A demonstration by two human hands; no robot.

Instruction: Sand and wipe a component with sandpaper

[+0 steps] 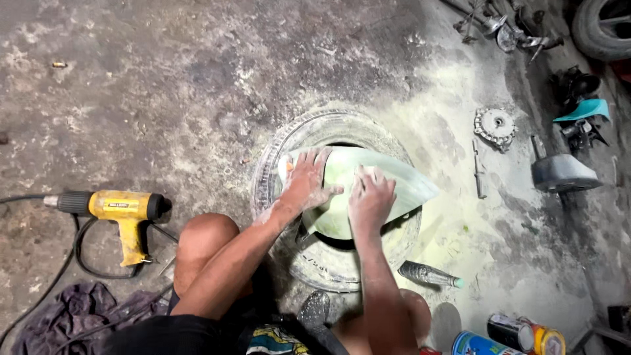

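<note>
Both hands flat on a dusty fairing panel

Evidently stiff, light and dust-slick, the pale green fairing panel (368, 181) lies across a tyre (309, 256). Left hand (306, 181) and right hand (370, 199) press spread-fingered on top, gripping nothing. Its edges look the surest hold. A heat gun (121, 213) sits well left.

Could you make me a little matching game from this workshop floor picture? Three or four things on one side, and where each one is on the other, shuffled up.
Things:
1. pale green panel
2. yellow heat gun
3. plastic bottle
4. purple cloth

Places:
A. lying on the floor just right of the tyre
B. bunched at the lower left corner
C. resting on top of the tyre, under the left hand and right hand
D. on the floor at far left, with its black cord

Pairs: 1-C, 2-D, 3-A, 4-B
</note>
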